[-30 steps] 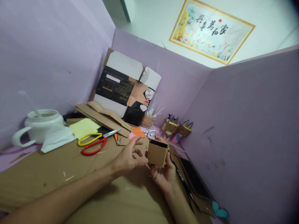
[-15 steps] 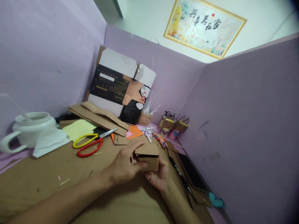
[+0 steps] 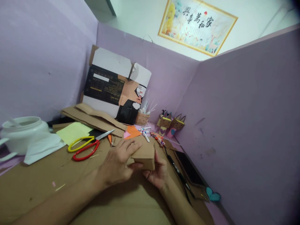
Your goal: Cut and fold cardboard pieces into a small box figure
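Note:
Between my hands is a small brown cardboard box (image 3: 144,155), held just above the cardboard-covered table. My left hand (image 3: 119,161) grips its left side, with fingers over the top and the thumb along the front. From the right and below, my right hand (image 3: 158,173) supports it, fingers curled round the side and bottom edge. The box's top flap lies down against the front wall. To the left of my left hand rest scissors (image 3: 85,145) with one yellow and one red handle, blades apart.
A white pot (image 3: 25,136) stands at the left beside folded white paper (image 3: 44,148). Behind are cardboard strips (image 3: 93,117), a flattened printed box (image 3: 105,87), markers (image 3: 145,135) and small cardboard figures (image 3: 165,123). On the right lie a black phone (image 3: 189,168), a pen (image 3: 174,164) and a teal heart (image 3: 213,194).
The dark gap under the box's top flap has closed as the flap came down onto the front wall. The whole view has shifted slightly, moving the scene left.

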{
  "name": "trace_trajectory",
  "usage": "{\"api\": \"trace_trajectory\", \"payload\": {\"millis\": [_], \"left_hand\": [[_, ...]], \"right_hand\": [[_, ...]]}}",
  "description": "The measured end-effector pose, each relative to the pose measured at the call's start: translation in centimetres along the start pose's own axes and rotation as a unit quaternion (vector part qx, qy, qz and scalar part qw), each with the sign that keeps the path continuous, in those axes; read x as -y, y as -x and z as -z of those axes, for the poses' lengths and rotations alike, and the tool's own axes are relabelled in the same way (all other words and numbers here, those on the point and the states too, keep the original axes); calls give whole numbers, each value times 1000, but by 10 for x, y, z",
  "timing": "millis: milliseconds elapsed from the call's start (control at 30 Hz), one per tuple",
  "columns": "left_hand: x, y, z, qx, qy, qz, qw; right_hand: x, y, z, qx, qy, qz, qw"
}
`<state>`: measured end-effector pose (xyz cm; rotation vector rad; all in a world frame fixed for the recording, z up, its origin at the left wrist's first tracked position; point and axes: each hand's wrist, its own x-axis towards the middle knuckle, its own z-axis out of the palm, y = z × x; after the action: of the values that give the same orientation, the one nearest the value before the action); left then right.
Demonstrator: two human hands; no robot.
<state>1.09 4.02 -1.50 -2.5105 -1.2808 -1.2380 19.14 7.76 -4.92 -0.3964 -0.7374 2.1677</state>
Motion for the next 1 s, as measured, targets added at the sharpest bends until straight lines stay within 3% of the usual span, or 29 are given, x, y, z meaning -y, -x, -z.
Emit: {"api": "trace_trajectory", "payload": {"millis": [233, 467, 600, 767, 867, 1000], "left_hand": [[7, 1, 0, 14, 19, -25, 999], [6, 2, 1, 81, 220, 54, 971], [7, 1, 4, 107, 244, 55, 962], [3, -1, 5, 68, 280, 48, 956], [0, -2, 5, 59, 333, 86, 937], [-3, 0, 2, 72, 423, 156, 889]], "right_hand": [[1, 3, -14, -18, 75, 97, 992], [5, 3, -13, -26, 121, 125, 984], [5, 6, -12, -12, 143, 133, 981], [3, 9, -11, 2, 169, 132, 977], [2, 9, -10, 1, 185, 127, 974], [-2, 8, -11, -7, 187, 137, 973]]}}
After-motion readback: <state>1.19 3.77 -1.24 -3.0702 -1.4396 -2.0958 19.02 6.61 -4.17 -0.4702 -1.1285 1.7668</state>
